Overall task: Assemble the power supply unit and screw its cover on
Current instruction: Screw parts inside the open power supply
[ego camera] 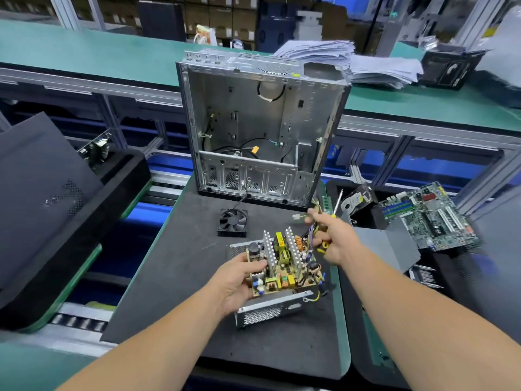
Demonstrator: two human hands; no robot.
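The power supply circuit board point(284, 262), with silver heat sinks and yellow parts, sits tilted over its perforated metal housing point(270, 309) on the dark mat. My left hand point(239, 280) grips the board's left edge. My right hand point(334, 237) holds a yellow-handled screwdriver point(335, 206) with its shaft pointing up, and its fingers also touch the board's bundle of wires point(313, 230). A grey metal cover point(386, 244) lies to the right, partly under my right hand.
An empty computer case point(259, 128) stands open behind the board. A black fan point(232, 222) lies on the mat point(174, 277) before it. A motherboard point(431, 215) and a bagged drive point(358, 198) lie at the right. A black side panel point(42, 198) leans at the left.
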